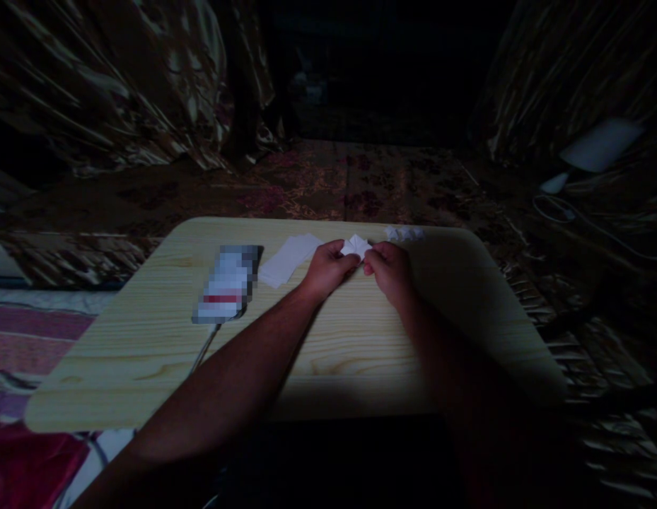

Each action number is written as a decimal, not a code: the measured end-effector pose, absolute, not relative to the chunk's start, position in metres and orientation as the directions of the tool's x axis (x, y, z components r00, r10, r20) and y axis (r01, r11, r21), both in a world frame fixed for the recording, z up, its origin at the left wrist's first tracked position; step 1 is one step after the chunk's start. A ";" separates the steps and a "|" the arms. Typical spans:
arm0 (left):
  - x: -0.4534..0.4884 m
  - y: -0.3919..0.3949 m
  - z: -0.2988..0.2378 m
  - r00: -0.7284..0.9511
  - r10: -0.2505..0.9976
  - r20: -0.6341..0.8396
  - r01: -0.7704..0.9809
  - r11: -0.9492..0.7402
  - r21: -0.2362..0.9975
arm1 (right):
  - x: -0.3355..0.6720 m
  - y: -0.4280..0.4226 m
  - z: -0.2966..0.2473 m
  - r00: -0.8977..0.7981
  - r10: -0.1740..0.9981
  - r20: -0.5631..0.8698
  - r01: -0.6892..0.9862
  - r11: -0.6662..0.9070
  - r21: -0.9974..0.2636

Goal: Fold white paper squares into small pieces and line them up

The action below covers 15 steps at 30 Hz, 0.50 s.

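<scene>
The folded piece [356, 244] is matt white paper with crisp creases, and the loose sheets [290, 260] look like the same smooth, flat paper. Beneath them the tabletop [354, 339] shows pale wood grain with a smooth, low-sheen finish. The curtain [142, 71] is gathered cloth with a satiny gloss, while the lampshade [602, 145] looks smooth and matt.

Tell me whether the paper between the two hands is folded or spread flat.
Folded: the paper shows crease lines and angled, pointed edges between the left hand and right hand.
</scene>
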<state>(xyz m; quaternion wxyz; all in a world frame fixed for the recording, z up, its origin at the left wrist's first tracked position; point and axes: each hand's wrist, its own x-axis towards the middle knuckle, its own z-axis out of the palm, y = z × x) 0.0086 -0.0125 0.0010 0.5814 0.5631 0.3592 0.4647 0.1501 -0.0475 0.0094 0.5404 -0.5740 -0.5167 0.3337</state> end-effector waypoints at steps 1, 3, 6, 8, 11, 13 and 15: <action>0.008 -0.012 0.000 0.312 0.944 0.104 -0.143 -0.062 0.988 | 0.150 -0.048 0.010 0.252 0.952 0.172 0.235 0.113 -0.966; 0.009 -0.012 -0.001 0.301 0.948 0.106 -0.157 -0.060 0.986 | 0.150 -0.047 0.010 0.259 0.952 0.165 0.235 0.104 -0.966; 0.009 -0.012 0.000 0.274 0.956 0.101 -0.177 -0.053 0.983 | 0.150 -0.046 0.009 0.270 0.951 0.150 0.207 0.095 -0.974; 0.010 -0.013 0.002 0.257 0.962 0.089 -0.187 -0.041 0.981 | 0.150 -0.046 0.008 0.279 0.950 0.143 0.182 0.094 -0.979; 0.010 -0.013 0.004 0.235 0.968 0.084 -0.204 -0.036 0.978 | 0.150 -0.045 0.007 0.271 0.953 0.136 0.159 0.095 -0.983; 0.010 -0.014 0.005 0.230 0.969 0.088 -0.206 -0.040 0.978 | 0.150 -0.045 0.007 0.256 0.957 0.134 0.142 0.099 -0.985; 0.010 -0.014 0.006 0.235 0.968 0.083 -0.200 -0.035 0.979 | 0.150 -0.045 0.006 0.235 0.961 0.145 0.143 0.114 -0.983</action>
